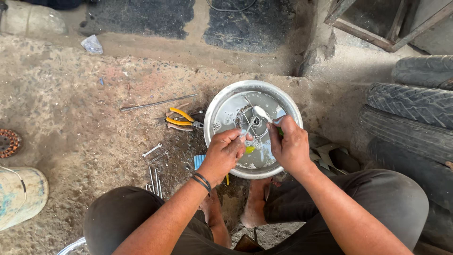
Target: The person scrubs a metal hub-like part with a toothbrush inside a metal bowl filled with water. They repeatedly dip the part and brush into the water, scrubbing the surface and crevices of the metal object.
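— What's nearest?
— The left hand [225, 153] pinches a thin metal piece [248, 127]; the right hand [290, 146] is closed on a green-handled tool [280, 131], both over the round metal basin [222, 106].
— Room around it?
— Stacked tyres [415, 113] crowd the right; yellow-handled pliers [181, 118] lie left on the gritty concrete floor [71, 104].

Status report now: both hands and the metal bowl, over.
Left hand and right hand both over the metal bowl, gripping small tools. Bowl on ground. Yellow pliers beside it, apart.
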